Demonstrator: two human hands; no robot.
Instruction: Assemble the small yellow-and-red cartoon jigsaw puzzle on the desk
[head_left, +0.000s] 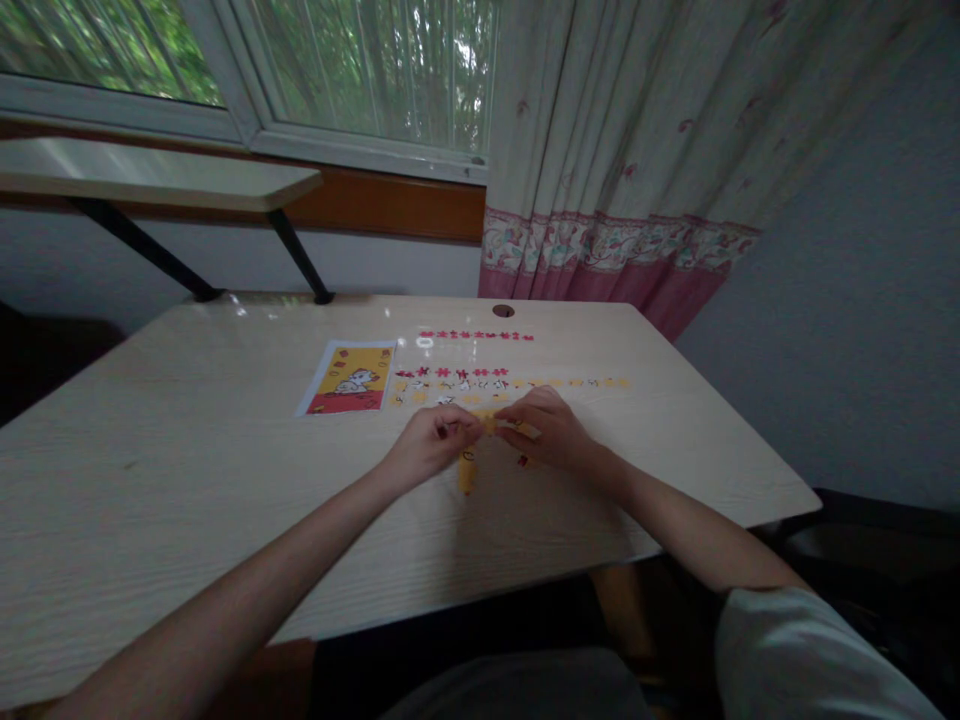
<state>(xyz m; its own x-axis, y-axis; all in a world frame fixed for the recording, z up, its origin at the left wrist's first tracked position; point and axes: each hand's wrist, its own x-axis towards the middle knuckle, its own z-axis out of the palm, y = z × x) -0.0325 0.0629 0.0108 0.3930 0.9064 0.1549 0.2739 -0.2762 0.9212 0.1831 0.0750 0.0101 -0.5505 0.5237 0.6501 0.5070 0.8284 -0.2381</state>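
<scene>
My left hand (435, 442) is closed in a pinch at the left side of some yellow jigsaw pieces (489, 421). From the other side, the fingers of my right hand (553, 430) close on the same pieces, and part of them is hidden. Below my left fingertips a short strip of joined yellow pieces (467, 472) lies on the table. A small red and dark piece (523, 461) sits under my right hand. Just beyond both hands are rows of yellow and white pieces (480, 384), with a row of red pieces (457, 372) behind them.
A reference picture (351, 378) of a white animal on yellow and red lies left of the pieces. Farther back is another red row (476, 335), near a cable hole (503, 311). A raised shelf (165, 175) on dark legs stands at the table's (187, 470) back left.
</scene>
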